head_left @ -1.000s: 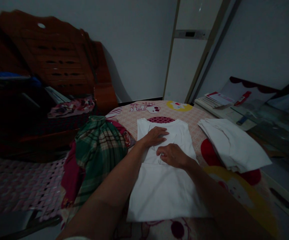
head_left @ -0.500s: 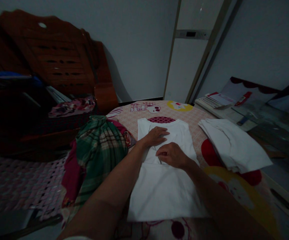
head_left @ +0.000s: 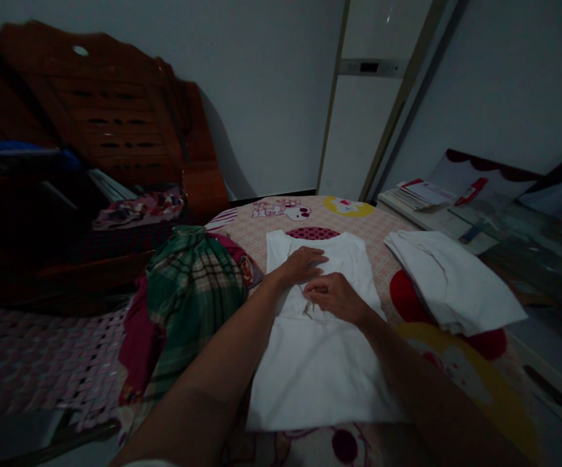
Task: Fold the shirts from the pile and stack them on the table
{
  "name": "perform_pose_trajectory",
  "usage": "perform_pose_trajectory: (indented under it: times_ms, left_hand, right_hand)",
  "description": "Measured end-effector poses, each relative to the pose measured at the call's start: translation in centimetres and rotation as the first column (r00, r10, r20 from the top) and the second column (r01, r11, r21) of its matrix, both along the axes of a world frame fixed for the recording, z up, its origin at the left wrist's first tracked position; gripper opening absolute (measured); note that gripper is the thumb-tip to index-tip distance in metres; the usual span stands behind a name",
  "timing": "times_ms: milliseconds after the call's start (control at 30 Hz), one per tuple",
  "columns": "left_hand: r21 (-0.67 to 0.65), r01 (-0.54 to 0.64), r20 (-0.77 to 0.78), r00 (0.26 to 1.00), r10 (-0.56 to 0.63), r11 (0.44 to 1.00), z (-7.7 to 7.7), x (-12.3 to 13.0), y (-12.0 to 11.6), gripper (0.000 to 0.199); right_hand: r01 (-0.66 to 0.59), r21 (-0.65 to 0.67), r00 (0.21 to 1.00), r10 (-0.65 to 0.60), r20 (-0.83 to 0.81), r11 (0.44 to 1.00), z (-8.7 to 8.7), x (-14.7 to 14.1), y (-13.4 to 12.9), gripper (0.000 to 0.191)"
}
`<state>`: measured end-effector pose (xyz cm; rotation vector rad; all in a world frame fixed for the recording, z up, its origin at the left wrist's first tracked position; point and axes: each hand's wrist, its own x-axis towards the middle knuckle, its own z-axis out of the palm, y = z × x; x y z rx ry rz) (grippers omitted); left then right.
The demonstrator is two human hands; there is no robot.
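Note:
A white shirt [head_left: 327, 370] lies on the table in front of me, neckline at the far end, its sides folded in and a crosswise edge below my hands. My left hand [head_left: 304, 264] rests flat on its upper part, fingers stretched out to the right. Just nearer and to the right, my right hand [head_left: 335, 296] has its fingers curled together at the shirt's middle, where the cloth bunches beneath them. The fingertips are partly hidden, but they appear to pinch the cloth.
Folded white cloth [head_left: 456, 279] is stacked at the right on the patterned tablecloth [head_left: 246, 224]. Green plaid cloth [head_left: 198, 279] is heaped at the left. A wooden chair [head_left: 110, 110] stands behind it. A glass-topped cabinet [head_left: 518, 250] with papers borders the right side.
My right hand has shifted very slightly away from me, and the cloth fold under its fingers has changed shape. My left hand stays in the same place on the shirt.

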<state>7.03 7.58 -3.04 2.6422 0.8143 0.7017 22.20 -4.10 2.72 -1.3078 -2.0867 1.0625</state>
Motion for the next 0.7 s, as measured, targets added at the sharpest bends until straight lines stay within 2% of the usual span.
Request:
perform_pose_trajectory:
  times_ms: [133, 200, 267, 333, 433, 567, 633, 700]
  left_hand:
    - [0.008, -0.003, -0.006, 1.0, 0.004, 1.0, 0.2, -0.1, -0.3, 0.038]
    - [0.011, 0.0, -0.008, 1.0, 0.0, 1.0, 0.3, -0.1, -0.3, 0.039]
    - [0.013, 0.005, -0.006, 1.0, -0.005, 1.0, 0.2, -0.2, -0.2, 0.039]
    - [0.015, 0.002, 0.0, 1.0, -0.002, 1.0, 0.0, -0.1, 0.0, 0.038]
    - [0.021, -0.007, -0.004, 1.0, 0.008, 1.0, -0.3, 0.0, 0.3, 0.039]
    - [0.023, -0.001, -0.031, 1.0, 0.002, 1.0, -0.4, -0.1, 0.4, 0.042]
    - [0.023, -0.001, -0.037, 0.999, 0.002, 1.0, -0.5, -0.1, 0.5, 0.042]
    - [0.02, -0.003, -0.035, 0.999, 0.004, 1.0, -0.5, -0.1, 0.5, 0.042]
  right_hand:
    - [-0.115, 0.141, 0.958, 0.073, 0.277, 0.983, -0.2, -0.7, -0.4, 0.014]
    - [-0.14, 0.167, 0.944, 0.081, 0.319, 0.976, -0.1, -1.0, -0.6, 0.016]
    - [-0.134, 0.158, 0.954, 0.084, 0.287, 0.978, 0.5, -0.6, -0.4, 0.017]
    - [-0.081, 0.144, 0.978, 0.05, 0.204, 0.986, 1.2, 0.6, 0.3, 0.018]
    - [0.101, 0.159, 0.992, -0.113, 0.064, 0.982, 2.5, 3.9, 1.7, 0.021]
    - [0.362, 0.191, 0.926, -0.376, 0.042, 0.913, 3.7, 8.1, 2.9, 0.021]
    - [0.38, 0.173, 0.916, -0.396, 0.068, 0.909, 3.9, 8.9, 2.9, 0.02]
    - [0.312, 0.128, 0.94, -0.326, 0.104, 0.941, 3.9, 8.6, 2.6, 0.02]
